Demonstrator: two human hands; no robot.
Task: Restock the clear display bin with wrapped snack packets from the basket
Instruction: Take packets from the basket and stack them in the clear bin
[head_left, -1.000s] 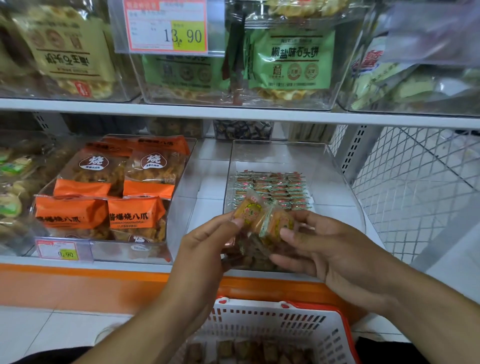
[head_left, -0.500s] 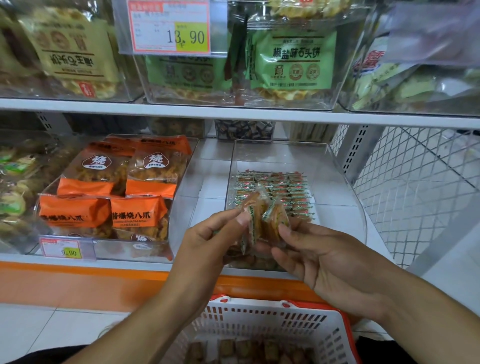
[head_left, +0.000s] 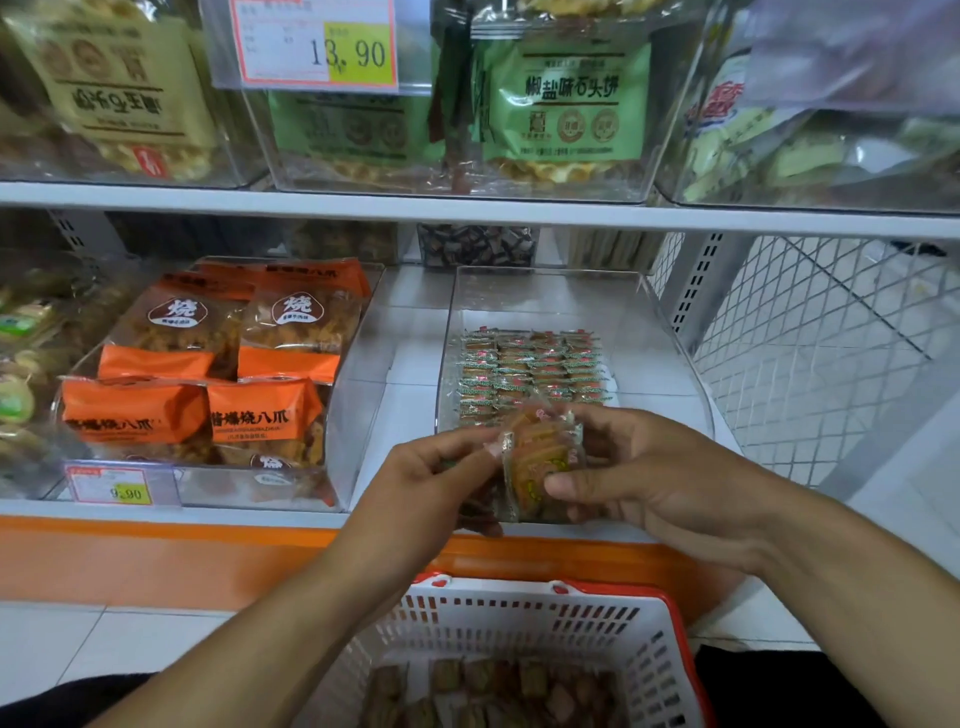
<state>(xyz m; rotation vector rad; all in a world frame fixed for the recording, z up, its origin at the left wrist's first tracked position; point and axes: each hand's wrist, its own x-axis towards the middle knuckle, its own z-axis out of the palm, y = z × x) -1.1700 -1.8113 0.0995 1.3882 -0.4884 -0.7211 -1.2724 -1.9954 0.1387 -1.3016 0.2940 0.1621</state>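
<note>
Four orange snack bags fill the clear bin on the left, two in front and two behind, above a 9.90 price tag. The left hand pinches the left edge of a small bunch of wrapped packets; how many it holds cannot be told. The right hand curls around the bunch's right side, at the front wall of the clear display bin, where three columns of stocked packets lie. One white basket sits below.
</note>
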